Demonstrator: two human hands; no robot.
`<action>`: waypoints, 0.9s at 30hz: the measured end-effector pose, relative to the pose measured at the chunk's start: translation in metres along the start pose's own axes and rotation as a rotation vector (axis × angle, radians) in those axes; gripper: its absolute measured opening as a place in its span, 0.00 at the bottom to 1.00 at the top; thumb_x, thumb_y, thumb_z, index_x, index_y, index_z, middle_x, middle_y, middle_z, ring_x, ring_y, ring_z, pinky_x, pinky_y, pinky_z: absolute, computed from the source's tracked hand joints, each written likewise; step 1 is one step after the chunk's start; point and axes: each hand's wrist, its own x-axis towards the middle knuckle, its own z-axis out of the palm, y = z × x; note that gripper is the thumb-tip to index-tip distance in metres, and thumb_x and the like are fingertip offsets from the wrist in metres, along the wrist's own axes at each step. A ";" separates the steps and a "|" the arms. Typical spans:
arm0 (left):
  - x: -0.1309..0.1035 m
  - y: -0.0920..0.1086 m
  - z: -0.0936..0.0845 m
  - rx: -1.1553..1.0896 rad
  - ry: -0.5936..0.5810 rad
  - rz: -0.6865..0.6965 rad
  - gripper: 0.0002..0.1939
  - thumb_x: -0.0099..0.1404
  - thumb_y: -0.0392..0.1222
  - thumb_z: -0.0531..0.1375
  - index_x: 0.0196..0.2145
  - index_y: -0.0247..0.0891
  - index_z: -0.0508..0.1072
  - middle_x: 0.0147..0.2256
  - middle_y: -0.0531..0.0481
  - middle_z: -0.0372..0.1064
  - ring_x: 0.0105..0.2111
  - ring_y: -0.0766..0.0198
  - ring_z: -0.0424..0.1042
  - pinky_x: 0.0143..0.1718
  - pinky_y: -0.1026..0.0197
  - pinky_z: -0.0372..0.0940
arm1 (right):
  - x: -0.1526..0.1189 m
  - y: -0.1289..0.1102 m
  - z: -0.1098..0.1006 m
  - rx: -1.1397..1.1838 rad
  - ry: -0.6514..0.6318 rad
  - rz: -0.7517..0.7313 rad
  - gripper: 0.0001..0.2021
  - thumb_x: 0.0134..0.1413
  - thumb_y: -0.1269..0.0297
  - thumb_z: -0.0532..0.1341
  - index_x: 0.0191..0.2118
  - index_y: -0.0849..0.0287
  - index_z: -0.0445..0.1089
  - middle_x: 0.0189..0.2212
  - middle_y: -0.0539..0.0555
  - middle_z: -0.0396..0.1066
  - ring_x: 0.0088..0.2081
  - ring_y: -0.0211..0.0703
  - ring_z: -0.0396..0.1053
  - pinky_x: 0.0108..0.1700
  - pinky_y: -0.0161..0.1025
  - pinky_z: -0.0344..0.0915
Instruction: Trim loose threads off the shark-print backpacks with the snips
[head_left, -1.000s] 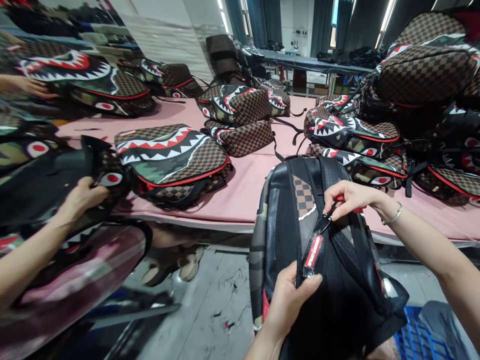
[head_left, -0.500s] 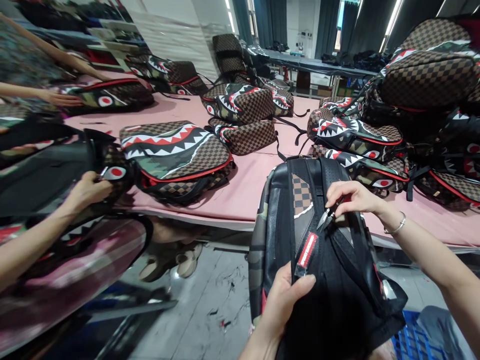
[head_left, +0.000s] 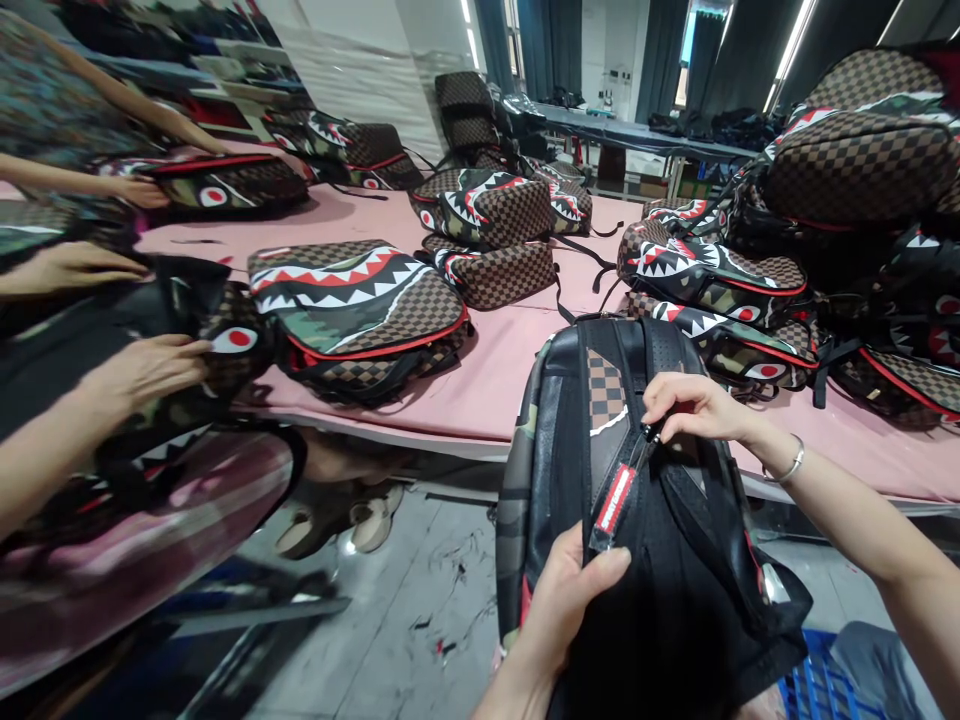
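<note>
A black backpack (head_left: 551, 420) with checkered and camouflage panels stands upright in front of me, its strap side facing me. My left hand (head_left: 566, 595) grips a shoulder strap of the backpack, with the thumb just below a red and white label (head_left: 616, 498). In my right hand (head_left: 686, 408) is a small pair of thread snips (head_left: 646, 440), pinched between thumb and fingers. Their tips lie close to the upper end of the label; whether they touch it I cannot tell.
Several shark-mouth backpacks (head_left: 360, 300) lie on the pink table (head_left: 495, 375), with a tall pile of backpacks (head_left: 862, 160) at right. At left, a co-worker's hands (head_left: 150, 375) handle another bag. A blue crate (head_left: 814, 680) sits low at right.
My right hand has shifted slightly left, bringing the snips' tips to the label's top end. My left hand stays put. At left, a co-worker's second hand has come over their bag.
</note>
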 end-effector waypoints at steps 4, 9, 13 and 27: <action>0.002 0.001 0.000 0.012 0.005 0.022 0.18 0.43 0.51 0.66 0.23 0.34 0.70 0.16 0.54 0.58 0.20 0.68 0.59 0.23 0.65 0.55 | 0.000 0.001 0.004 0.008 -0.009 -0.031 0.06 0.47 0.63 0.65 0.33 0.58 0.73 0.29 0.52 0.68 0.33 0.38 0.66 0.37 0.38 0.65; 0.003 0.001 0.002 0.013 0.022 0.030 0.18 0.43 0.51 0.66 0.23 0.34 0.70 0.16 0.54 0.58 0.20 0.68 0.58 0.22 0.66 0.54 | 0.001 -0.002 0.003 -0.052 -0.041 -0.060 0.05 0.47 0.64 0.65 0.32 0.58 0.73 0.29 0.52 0.68 0.33 0.38 0.66 0.37 0.37 0.65; 0.003 0.002 0.002 0.021 0.016 0.029 0.18 0.43 0.52 0.66 0.24 0.34 0.69 0.16 0.55 0.57 0.19 0.70 0.57 0.21 0.67 0.52 | 0.002 0.001 0.003 -0.044 -0.051 -0.082 0.05 0.48 0.64 0.64 0.31 0.60 0.73 0.29 0.52 0.68 0.33 0.37 0.66 0.36 0.36 0.65; 0.014 0.000 0.001 0.049 0.053 0.085 0.18 0.45 0.51 0.65 0.25 0.34 0.68 0.17 0.56 0.58 0.18 0.72 0.56 0.20 0.68 0.52 | 0.012 -0.009 0.011 -0.154 -0.194 -0.162 0.08 0.52 0.63 0.62 0.34 0.62 0.72 0.30 0.54 0.68 0.37 0.38 0.66 0.40 0.36 0.65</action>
